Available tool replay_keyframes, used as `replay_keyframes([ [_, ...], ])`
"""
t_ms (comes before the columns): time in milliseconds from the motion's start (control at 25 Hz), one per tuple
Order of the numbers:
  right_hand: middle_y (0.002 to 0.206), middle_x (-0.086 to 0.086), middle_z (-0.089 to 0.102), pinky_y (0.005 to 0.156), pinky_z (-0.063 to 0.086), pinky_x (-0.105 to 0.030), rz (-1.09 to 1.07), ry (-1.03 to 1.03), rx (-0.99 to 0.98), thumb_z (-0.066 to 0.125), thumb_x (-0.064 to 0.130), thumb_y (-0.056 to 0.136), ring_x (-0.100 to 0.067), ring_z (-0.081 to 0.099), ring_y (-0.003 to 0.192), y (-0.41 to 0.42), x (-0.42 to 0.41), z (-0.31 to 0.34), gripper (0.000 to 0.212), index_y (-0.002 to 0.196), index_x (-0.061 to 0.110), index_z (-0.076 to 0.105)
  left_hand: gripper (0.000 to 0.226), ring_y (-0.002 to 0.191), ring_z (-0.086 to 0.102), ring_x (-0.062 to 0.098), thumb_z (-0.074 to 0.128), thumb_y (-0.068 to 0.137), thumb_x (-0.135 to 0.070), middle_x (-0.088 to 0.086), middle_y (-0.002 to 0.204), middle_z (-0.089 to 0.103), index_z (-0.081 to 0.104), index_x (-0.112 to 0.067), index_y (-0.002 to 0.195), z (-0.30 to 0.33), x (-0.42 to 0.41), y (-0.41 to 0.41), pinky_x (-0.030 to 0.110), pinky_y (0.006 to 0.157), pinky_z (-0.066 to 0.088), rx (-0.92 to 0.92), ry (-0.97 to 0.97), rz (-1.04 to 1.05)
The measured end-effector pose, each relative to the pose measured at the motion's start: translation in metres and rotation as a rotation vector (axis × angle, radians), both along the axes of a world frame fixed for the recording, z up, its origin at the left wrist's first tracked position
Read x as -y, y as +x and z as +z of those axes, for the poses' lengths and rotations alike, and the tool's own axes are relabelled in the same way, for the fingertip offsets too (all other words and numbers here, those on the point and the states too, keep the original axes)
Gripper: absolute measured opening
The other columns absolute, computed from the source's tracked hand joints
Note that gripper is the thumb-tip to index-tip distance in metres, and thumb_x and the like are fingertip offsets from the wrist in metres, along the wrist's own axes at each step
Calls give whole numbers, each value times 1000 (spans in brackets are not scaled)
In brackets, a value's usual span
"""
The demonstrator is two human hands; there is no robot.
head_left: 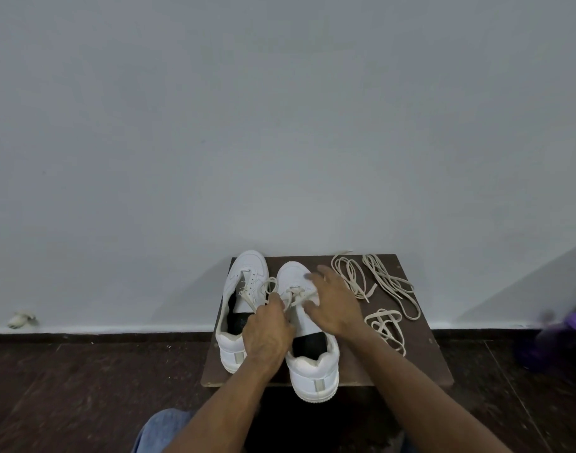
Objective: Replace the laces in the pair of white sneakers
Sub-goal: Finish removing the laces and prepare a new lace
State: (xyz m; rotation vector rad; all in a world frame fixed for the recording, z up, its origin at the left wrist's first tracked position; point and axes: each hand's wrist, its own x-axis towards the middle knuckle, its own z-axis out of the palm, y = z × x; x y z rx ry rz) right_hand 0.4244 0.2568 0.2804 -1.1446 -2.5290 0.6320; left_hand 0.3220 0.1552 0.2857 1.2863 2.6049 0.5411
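Pale grey wall fills most of the view, meeting a dark floor at the bottom. Against the wall stands a small brown table (407, 351), seen from above by a seated person whose bare forearms reach in from below.

Two white sneakers sit side by side on the table's left half, toes toward the wall. The left sneaker (239, 299) has a few lace crossings left near its toe. The right sneaker (312, 361) sits nearer the person, its heel hanging over the table's front edge, a loose lace (295, 294) tangled across its upper eyelets.

The left hand (267, 331) lies between the two shoes, fingers curled, pinching a strand of lace at the right sneaker's inner edge. The right hand (332, 302) rests over that shoe's tongue and toe, fingers spread and relaxed, gripping nothing.

To the right of the shoes, well clear of both hands, three loose laces lie on the table: two coiled bundles (375, 279) near the wall and a smaller one (386, 325) closer in.

The laces look soft, flat and light; they will likely flop and snag, so pinching near the stiff tip should guide them best. The sneakers look light but firm enough to steady by pressing on the tongue or toe.
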Motion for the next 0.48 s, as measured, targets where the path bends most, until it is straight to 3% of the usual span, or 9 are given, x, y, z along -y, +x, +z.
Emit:
replay_keyframes([
  [80,150,-4,33,110,31,-46,116,134,228,49,31,92,-24,20,143,-16,12,-5,39,129,20,56,19,98,62,32,47,92,-21,7,105,66,48,-16,111,2,1,-1,38,73,45,-4,-25,0],
  [160,140,-3,44,104,38,-43,109,125,240,46,29,94,-21,31,137,-22,14,-13,31,116,18,64,21,99,62,32,47,91,-21,7,106,66,47,-17,112,0,3,-1,39,76,47,0,-34,-7],
  [280,109,4,62,87,48,-36,-141,-129,-223,54,24,92,-17,57,107,-18,5,-16,16,90,19,70,19,97,62,32,47,91,-20,7,104,66,47,-17,110,-2,3,-3,39,76,49,19,-22,-10],
  [400,77,2,65,77,51,-38,-607,-500,-917,60,16,87,-19,60,79,-1,-23,9,18,71,19,67,21,97,62,32,46,93,-18,8,104,66,48,-15,113,-4,0,-3,38,74,47,-13,-28,-15],
  [440,70,3,63,75,51,-40,-707,-516,-1031,61,16,87,-19,57,73,10,-35,18,19,69,18,66,21,97,62,32,45,93,-19,8,104,66,49,-15,113,-4,0,-3,38,74,47,-12,-22,-14],
  [480,65,3,60,73,52,-42,-720,-489,-1013,62,18,87,-18,55,68,21,-45,25,19,69,15,66,21,97,62,32,45,94,-19,8,104,66,49,-15,113,-4,0,-2,39,75,48,-7,-19,-10],
])
